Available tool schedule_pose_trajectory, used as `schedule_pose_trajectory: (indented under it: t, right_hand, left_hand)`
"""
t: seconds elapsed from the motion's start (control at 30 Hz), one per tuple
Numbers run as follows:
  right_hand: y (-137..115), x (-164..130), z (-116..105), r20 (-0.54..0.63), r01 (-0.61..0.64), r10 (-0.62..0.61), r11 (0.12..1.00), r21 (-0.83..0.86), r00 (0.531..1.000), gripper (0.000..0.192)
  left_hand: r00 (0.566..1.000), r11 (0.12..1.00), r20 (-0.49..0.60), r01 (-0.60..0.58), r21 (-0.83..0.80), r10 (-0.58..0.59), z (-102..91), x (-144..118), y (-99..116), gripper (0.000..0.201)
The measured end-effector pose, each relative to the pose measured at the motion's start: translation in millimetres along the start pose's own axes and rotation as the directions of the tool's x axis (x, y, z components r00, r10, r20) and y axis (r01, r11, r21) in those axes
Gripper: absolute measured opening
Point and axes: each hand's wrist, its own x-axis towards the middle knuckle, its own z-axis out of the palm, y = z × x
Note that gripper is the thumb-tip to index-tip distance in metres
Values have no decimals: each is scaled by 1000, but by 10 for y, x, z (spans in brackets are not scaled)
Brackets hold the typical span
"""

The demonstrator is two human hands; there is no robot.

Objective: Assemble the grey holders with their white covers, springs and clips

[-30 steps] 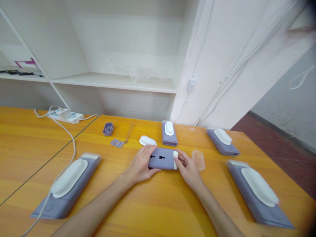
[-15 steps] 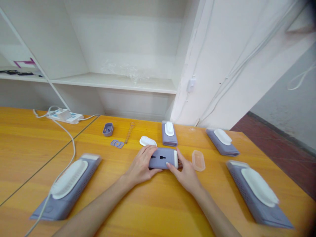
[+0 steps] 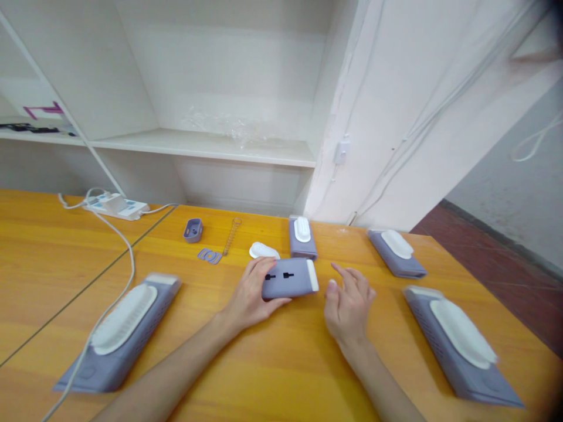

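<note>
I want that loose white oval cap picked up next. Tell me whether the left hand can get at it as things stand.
Probably not at once: the left hand is closed on the purple casing, so it is occupied. The white oval cap lies just beyond its fingertips on the table, with nothing lying between them.

1. The desk [image 3: 281, 357] is wood, orange-yellow, with a smooth, slightly glossy varnish.
2. The lilac case [image 3: 288, 278] in the left hand [image 3: 248, 293] looks like matt, smooth plastic with a white plastic end cap.
3. The spring [image 3: 230, 235] looks like thin metal wire.
4. The shelf [image 3: 206, 146] is painted matt white.
</note>
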Motion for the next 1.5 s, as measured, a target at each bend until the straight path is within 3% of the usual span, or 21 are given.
schedule_pose_trajectory:
  t: [0.17, 0.23, 0.37, 0.5, 0.57, 0.63, 0.73, 0.8, 0.9, 0.97, 1.1, 1.3, 1.5]
  right_hand:
    - [103, 58, 12, -52, -187, 180, 956, -228, 982, 31]
    - [103, 52, 36, -50, -257, 255, 907, -335, 966, 42]
    - [128, 7, 99, -8, -323, 346, 868, -378, 938, 56]
    - [169, -8, 128, 79, -337, 357, 922, -190, 931, 55]
    - [122, -13, 134, 150, -308, 301, 951, 23, 942, 57]
    - [17, -28, 136, 261, -265, 196, 927, 265, 945, 63]
    - [-165, -58, 136, 448, -305, 41, 787, 536, 893, 78]
    - [-228, -62, 137, 525, -425, 51, 656, 624, 850, 87]
    - [-174, -22, 141, 577, -581, 157, 436, 687, 801, 92]
    - [-70, 25, 146, 560, -617, 259, 319, 720, 787, 92]
    - [109, 89, 158, 497, -615, 432, 191, 765, 753, 80]
    - [91, 86, 165, 511, -609, 361, 253, 751, 780, 50]
    - [42, 88, 149, 508, -599, 330, 299, 743, 795, 47]
  left_hand:
    - [1000, 1000, -14, 24, 0, -24, 17, -18, 29, 73]
    - [998, 999, -38, 50, 18, -49, 24, -17, 19, 73]
    - [985, 992, -138, 115, 47, -108, 27, -12, -19, 73]
    - [967, 984, -201, 168, 53, -154, 24, -8, -37, 73]
    - [960, 980, -220, 190, 55, -173, 25, -5, -36, 73]
    - [956, 978, -229, 201, 59, -182, 29, -2, -33, 73]
    - [959, 978, -220, 196, 64, -178, 36, 0, -31, 75]
    - [969, 983, -189, 175, 62, -160, 37, 0, -30, 76]
    - [984, 990, -130, 126, 59, -118, 30, 1, -22, 76]
    - [991, 993, -95, 105, 54, -99, 23, 2, -14, 75]
    - [999, 999, -12, 42, 31, -42, 17, -2, -2, 75]
    - [994, 998, 83, -67, 2, 67, 27, -17, -4, 75]
    - [993, 996, 87, -85, -1, 84, 21, -16, -1, 75]
